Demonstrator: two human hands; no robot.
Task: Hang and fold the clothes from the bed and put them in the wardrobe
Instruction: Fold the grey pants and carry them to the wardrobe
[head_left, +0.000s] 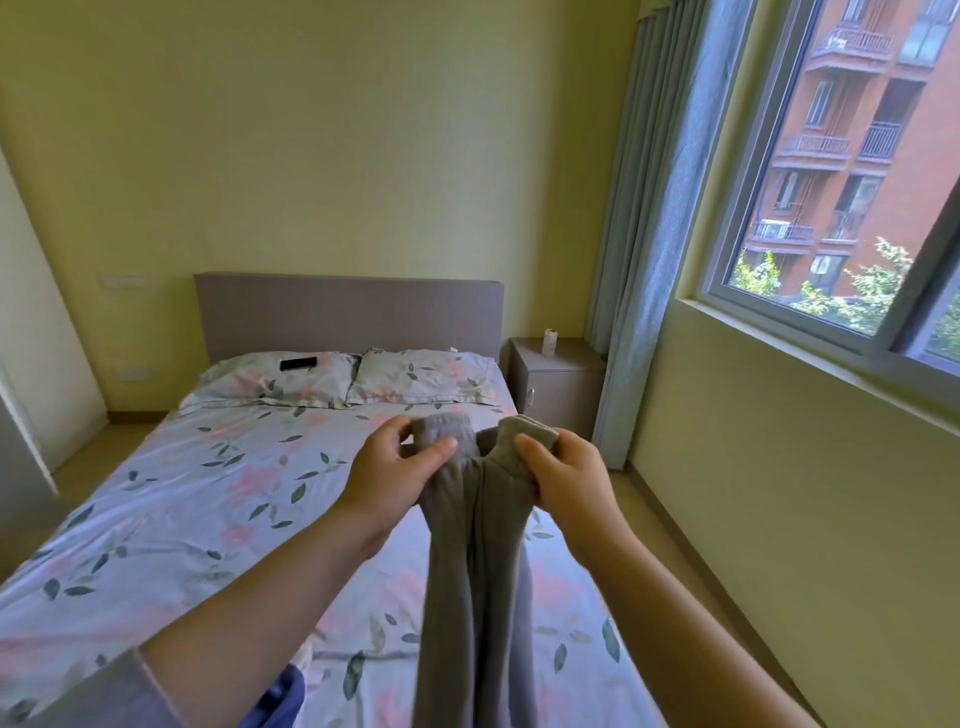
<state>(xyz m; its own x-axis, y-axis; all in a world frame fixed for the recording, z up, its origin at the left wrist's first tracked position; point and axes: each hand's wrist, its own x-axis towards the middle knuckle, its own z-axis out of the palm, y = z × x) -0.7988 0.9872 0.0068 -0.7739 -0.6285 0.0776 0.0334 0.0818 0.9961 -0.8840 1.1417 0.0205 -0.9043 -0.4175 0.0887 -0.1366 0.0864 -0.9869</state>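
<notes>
Item: grey trousers (475, 545), cuffs pinched in our left hand (395, 460) and right hand (563, 470), legs hanging below our fingers to align for folding.

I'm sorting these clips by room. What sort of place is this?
A bedroom: a bed with a floral sheet and two pillows against a grey headboard, a bedside cabinet beside it, and a curtained window. The left hand and right hand grip a grey garment above it.
</notes>
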